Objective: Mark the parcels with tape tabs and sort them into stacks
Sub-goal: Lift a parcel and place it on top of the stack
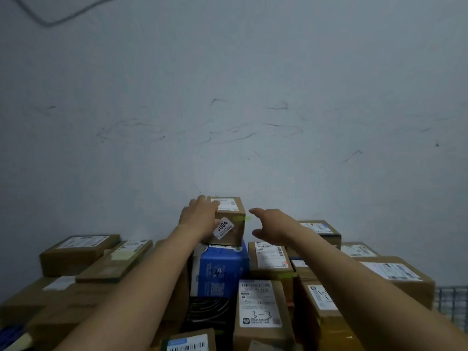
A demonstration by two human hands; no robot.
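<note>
A small brown cardboard parcel (pixel 231 224) with a white "5004" sticker and a green tape tab (pixel 241 218) on its front stands on top of a blue box (pixel 219 268), against the wall. My left hand (pixel 200 215) grips the parcel's left side, fingers over its top edge and thumb on the front. My right hand (pixel 272 225) hovers just right of the parcel, fingers spread, touching nothing. Around them lie several brown parcels with white shipping labels, one marked "3-3" (pixel 260 305).
A grey scuffed wall (pixel 228 110) rises right behind the stacks. Low stacks of flat parcels (pixel 83 254) sit at the left, taller boxes (pixel 395 277) at the right. A wire grid (pixel 453 300) shows at the far right edge. A black item (pixel 207 312) lies below the blue box.
</note>
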